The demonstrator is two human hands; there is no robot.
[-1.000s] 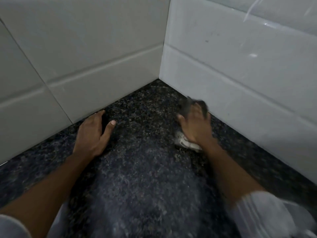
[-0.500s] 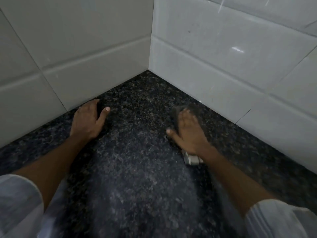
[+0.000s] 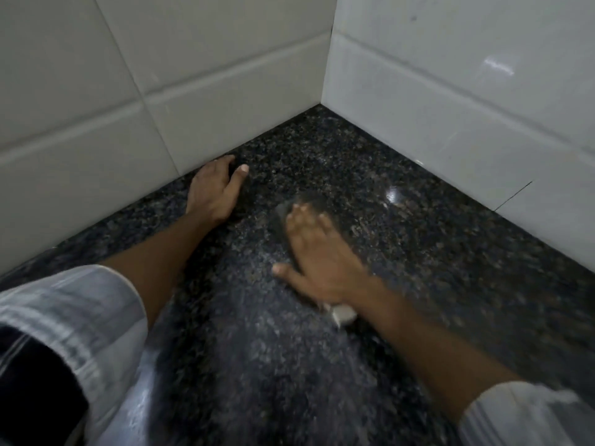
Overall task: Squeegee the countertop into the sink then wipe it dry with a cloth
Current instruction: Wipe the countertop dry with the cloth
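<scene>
A dark speckled granite countertop point(image 3: 457, 259) runs into a corner between white tiled walls. My right hand point(image 3: 318, 262) lies flat with spread fingers on a cloth point(image 3: 344, 313), pressing it onto the stone in the middle of the view. The hand is motion-blurred. A dark part of the cloth shows beyond the fingertips and a pale end sticks out under the wrist. My left hand point(image 3: 214, 191) rests palm down on the countertop, close to the left wall, and holds nothing. No sink or squeegee is in view.
The left tiled wall point(image 3: 154, 91) and the right tiled wall point(image 3: 450, 101) meet at the corner behind both hands. A bright reflection point(image 3: 391, 194) glints on the stone right of the cloth. My pale sleeves fill the bottom corners.
My right hand has slid the cloth away from the right wall, toward me and the middle of the countertop. The left hand stayed planted by the left wall.
</scene>
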